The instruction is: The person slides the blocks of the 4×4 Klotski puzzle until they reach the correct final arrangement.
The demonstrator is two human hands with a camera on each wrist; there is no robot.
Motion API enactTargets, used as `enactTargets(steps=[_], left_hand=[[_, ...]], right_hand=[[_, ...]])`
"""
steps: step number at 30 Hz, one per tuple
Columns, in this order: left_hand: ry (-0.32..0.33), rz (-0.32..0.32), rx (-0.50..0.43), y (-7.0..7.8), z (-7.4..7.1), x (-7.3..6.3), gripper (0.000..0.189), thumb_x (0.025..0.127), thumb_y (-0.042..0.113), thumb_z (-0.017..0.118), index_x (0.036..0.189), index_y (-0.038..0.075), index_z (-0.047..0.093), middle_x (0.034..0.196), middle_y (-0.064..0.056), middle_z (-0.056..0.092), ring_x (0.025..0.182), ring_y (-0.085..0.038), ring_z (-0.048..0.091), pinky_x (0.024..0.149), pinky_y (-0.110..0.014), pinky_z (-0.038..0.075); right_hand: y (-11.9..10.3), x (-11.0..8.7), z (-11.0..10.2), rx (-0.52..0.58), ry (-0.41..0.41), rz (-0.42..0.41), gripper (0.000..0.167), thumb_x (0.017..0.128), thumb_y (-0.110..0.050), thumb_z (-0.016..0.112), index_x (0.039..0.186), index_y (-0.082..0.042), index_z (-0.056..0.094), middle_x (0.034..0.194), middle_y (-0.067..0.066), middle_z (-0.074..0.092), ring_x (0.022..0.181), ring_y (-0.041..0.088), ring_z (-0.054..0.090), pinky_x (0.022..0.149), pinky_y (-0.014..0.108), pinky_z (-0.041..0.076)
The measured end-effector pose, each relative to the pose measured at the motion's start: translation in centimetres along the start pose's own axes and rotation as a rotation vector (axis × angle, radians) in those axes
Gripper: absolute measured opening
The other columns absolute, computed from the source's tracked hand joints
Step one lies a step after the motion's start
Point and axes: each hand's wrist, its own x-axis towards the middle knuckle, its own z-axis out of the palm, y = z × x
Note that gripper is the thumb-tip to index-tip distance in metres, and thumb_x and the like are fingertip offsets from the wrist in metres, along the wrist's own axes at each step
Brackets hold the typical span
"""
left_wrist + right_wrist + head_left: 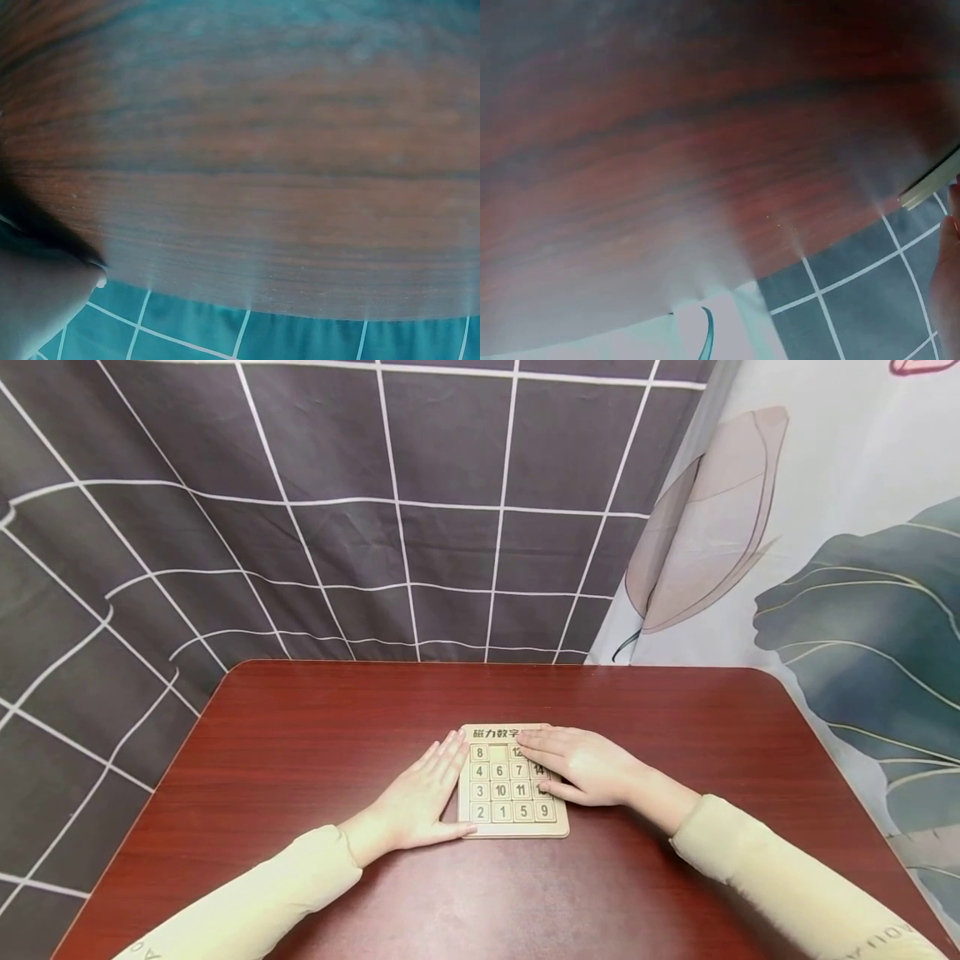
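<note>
A wooden sliding number puzzle [517,831] lies flat on the table, its printed characters along the far edge. Its top row has a gap between the 8 tile [479,752] and the 12 tile [515,752]. My left hand [420,802] touches the puzzle's left side with straight fingers, the thumb at the near left corner. Across the upper right part lies my right hand [585,764], fingers stretched over the tiles, hiding the top right corner and partly covering the right column. The right wrist view catches only the board's edge [932,180] and some fingers [946,262].
The red-brown wooden table [337,718] extends around the puzzle on all sides. Behind it hangs a dark grey curtain [442,543] with white grid lines. A pale curtain [720,610] with large leaf prints hangs at the right.
</note>
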Motion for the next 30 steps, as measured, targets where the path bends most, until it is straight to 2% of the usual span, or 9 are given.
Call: enactTargets(steps=[7,20,24,30], left_hand=[[-0.007,-0.004,-0.010,0.0,-0.1,0.0,0.111,0.097,0.068,0.060,0.166,-0.009,0.017,0.176,-0.028,0.014,0.166,-0.039,0.014,0.135,-0.049,0.023],[-0.002,-0.002,-0.015,-0.1,0.1,-0.1,0.110,0.097,0.067,0.060,0.166,-0.009,0.018,0.176,-0.027,0.015,0.166,-0.039,0.015,0.135,-0.049,0.023],[0.015,0.005,-0.008,-0.2,0.2,0.0,0.110,0.097,0.067,0.059,0.166,-0.009,0.019,0.175,-0.027,0.016,0.165,-0.039,0.017,0.134,-0.050,0.026],[0.028,0.016,0.013,-0.1,-0.1,-0.1,0.110,0.097,0.067,0.060,0.165,-0.010,0.021,0.175,-0.029,0.018,0.165,-0.040,0.019,0.134,-0.050,0.027]], right_hand=[[0.1,0.6,0.6,-0.025,-0.001,-0.021,0.056,0.099,-0.033,0.071,0.144,-0.002,0.064,0.150,0.013,0.065,0.143,0.028,0.060,0.120,0.045,0.050],[-0.9,3.0,0.7,-0.045,-0.032,-0.068,0.059,0.100,-0.036,0.069,0.146,0.000,0.062,0.149,0.014,0.065,0.142,0.028,0.061,0.120,0.045,0.049],[-0.8,2.8,0.3,-0.027,-0.033,-0.047,0.059,0.100,-0.035,0.070,0.147,0.000,0.061,0.150,0.014,0.065,0.143,0.028,0.060,0.121,0.046,0.048],[0.0,0.8,-0.2,-0.030,0.000,-0.011,0.059,0.098,-0.034,0.073,0.145,-0.001,0.064,0.152,0.014,0.063,0.143,0.028,0.060,0.120,0.048,0.048]])
